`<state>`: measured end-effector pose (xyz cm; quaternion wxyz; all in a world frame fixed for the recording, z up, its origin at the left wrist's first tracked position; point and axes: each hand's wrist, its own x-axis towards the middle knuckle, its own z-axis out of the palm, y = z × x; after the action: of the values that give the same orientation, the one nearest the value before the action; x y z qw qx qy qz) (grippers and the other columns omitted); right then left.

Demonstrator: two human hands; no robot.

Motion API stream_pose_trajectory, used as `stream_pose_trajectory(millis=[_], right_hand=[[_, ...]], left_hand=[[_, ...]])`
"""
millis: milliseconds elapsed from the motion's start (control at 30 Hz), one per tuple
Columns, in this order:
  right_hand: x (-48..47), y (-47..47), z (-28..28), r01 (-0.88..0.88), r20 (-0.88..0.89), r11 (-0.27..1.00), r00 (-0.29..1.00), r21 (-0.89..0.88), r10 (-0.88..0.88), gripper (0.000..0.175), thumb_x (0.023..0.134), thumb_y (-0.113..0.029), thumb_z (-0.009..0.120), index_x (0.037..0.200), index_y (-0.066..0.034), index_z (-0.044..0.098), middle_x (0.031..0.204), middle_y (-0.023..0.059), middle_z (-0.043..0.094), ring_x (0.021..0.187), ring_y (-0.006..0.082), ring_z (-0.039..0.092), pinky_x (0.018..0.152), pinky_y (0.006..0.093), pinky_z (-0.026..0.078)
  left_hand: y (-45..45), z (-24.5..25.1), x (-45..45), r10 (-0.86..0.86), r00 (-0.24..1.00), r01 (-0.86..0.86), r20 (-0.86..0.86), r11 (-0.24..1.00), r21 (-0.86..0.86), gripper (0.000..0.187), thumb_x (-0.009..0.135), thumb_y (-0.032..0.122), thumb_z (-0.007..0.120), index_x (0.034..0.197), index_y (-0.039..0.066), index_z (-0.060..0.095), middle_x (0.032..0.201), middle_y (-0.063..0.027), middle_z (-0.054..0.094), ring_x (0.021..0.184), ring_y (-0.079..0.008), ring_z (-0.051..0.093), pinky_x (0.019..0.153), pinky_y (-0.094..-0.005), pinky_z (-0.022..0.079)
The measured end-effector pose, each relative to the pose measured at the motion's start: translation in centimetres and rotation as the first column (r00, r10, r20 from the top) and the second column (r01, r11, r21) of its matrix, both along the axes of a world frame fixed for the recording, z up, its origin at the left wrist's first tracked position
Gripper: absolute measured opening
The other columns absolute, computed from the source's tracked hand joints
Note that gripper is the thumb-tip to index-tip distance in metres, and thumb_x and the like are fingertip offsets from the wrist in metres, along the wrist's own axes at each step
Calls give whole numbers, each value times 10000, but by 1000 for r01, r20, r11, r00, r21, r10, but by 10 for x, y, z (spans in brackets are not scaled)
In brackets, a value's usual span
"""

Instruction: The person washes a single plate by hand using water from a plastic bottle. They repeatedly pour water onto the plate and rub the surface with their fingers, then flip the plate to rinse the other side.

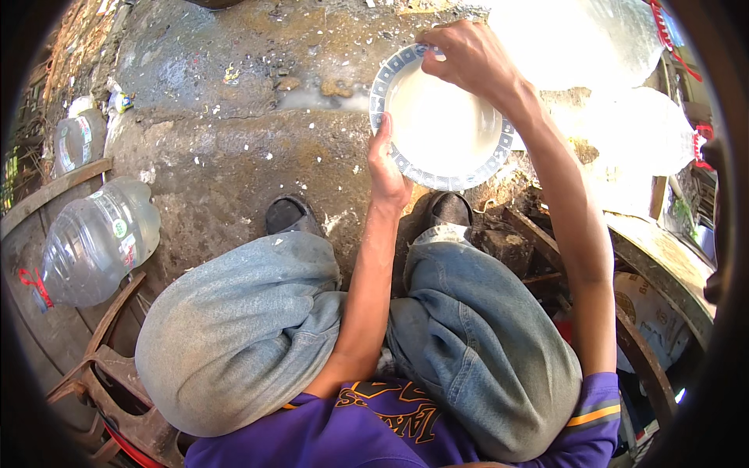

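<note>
A round white bowl (447,126) with a blue key-pattern rim is held up over the ground, beyond my knees. My left hand (389,169) grips its left edge, the thumb over the rim and the other fingers hidden beneath. At the far rim is my right hand (462,55), its fingers bent at the edge and the thumb curled inward. Whether it pinches the rim or something small, I cannot tell. The inside of the bowl looks pale and smooth, with strong glare at its right.
Large clear plastic bottles (102,240) lie at the left, and more (649,131) are at the sunlit right. The wet, rough concrete ground (234,140) has white bits scattered over it. Wooden boards (661,257) stand to the right of my knee, a brown chair (126,386) at lower left.
</note>
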<state>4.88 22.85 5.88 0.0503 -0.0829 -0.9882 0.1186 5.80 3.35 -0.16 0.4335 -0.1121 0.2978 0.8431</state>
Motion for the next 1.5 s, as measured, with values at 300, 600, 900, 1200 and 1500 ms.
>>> stream_pose_trajectory(millis=[300, 600, 900, 1200, 1500], right_hand=[[0, -20, -17, 224, 174, 973, 962, -59, -211, 308, 948, -213, 523, 1153, -13, 638, 1045, 155, 700, 855, 286, 704, 805, 423, 574], [39, -74, -54, 149, 56, 989, 987, -12, -148, 651, 1030, -406, 233, 1488, 57, 228, 1564, 225, 215, 1470, 344, 157, 1204, 479, 130], [38, -82, -45, 94, 52, 992, 994, 87, -99, 505, 1003, -301, 403, 1399, 11, 440, 1507, 158, 372, 1376, 328, 378, 1153, 470, 278], [45, -51, -8, 60, 326, 997, 944, -49, -41, 136, 831, -85, 552, 917, 1, 612, 989, 128, 637, 978, 305, 619, 843, 398, 521], [36, 0, -11, -51, 123, 961, 992, 272, 17, 317, 874, -11, 518, 1166, -72, 626, 1231, 79, 550, 1180, 226, 498, 991, 396, 445]], left_hand=[[3, -2, -1, 24, 999, -25, 34, 999, 24, 493, 1031, 338, 381, 1369, -15, 444, 1307, -132, 566, 1203, -237, 552, 1042, -375, 427], [-5, -23, -4, 15, 999, -18, -33, 993, -117, 523, 1014, 403, 424, 1380, 29, 422, 1315, -62, 520, 1170, -166, 527, 982, -343, 438], [-5, -16, -7, 148, 988, -150, -52, 988, -28, 524, 1022, 417, 389, 1393, 47, 412, 1364, -100, 502, 1246, -226, 500, 1057, -392, 394], [-11, -16, -21, 180, 954, -220, -239, 963, -153, 565, 1017, 451, 408, 1336, -14, 441, 1249, -129, 563, 1130, -225, 575, 948, -368, 478], [-13, -13, -23, 93, 976, -123, -197, 982, -144, 522, 1028, 423, 386, 1315, -5, 469, 1228, -111, 588, 1108, -208, 593, 909, -352, 505]])
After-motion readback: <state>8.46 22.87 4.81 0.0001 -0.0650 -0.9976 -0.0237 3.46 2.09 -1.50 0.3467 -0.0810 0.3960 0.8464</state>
